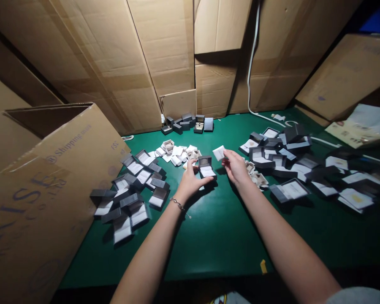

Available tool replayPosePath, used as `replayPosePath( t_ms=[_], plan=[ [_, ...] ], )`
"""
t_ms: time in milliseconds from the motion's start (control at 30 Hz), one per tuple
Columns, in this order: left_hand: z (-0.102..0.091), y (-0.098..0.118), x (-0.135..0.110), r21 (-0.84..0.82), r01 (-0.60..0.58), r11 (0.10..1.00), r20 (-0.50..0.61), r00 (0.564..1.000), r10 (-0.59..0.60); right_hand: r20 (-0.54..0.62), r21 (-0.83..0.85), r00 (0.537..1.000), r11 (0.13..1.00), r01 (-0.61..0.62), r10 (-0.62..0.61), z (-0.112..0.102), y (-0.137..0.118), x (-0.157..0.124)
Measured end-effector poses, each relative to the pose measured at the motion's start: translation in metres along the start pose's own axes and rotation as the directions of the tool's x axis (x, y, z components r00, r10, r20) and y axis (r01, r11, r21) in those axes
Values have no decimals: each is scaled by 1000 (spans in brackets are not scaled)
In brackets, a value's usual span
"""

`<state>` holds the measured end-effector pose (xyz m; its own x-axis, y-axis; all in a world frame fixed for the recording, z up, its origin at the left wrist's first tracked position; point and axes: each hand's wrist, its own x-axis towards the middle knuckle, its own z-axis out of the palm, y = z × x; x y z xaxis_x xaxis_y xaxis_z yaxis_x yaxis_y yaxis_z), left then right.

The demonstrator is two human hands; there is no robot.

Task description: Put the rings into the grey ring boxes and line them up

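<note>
My left hand (190, 179) grips the side of a small open grey jewellery box (205, 167) with a white lining, resting it on the green mat (215, 236). My right hand (236, 166) is raised just to the right of that box. Its fingertips pinch a small white square insert (219, 153) by one corner. Behind my left fingers lies a loose pile of white inserts (174, 153). Crumpled beige packing pieces (256, 175) sit just beyond my right hand. A thin bracelet (179, 204) circles my left wrist.
Many open grey boxes with white linings lie in groups left (129, 198) and right (288, 169) of my hands. Darker boxes stand at the back (183, 123). Cardboard sheets (114, 50) line the back and left. A white cable (250, 76) runs down them, and printed papers (357, 126) lie at right.
</note>
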<state>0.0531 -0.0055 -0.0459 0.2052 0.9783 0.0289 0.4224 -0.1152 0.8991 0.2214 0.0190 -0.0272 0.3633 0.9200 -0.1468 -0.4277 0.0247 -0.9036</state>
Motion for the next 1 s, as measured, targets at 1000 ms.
replayPosePath(
  t_ms=[1000],
  plan=[
    [0, 1, 1, -106, 40, 994, -21, 999, -43, 355, -648, 930, 691, 321, -99, -3, 4, -7]
  ],
)
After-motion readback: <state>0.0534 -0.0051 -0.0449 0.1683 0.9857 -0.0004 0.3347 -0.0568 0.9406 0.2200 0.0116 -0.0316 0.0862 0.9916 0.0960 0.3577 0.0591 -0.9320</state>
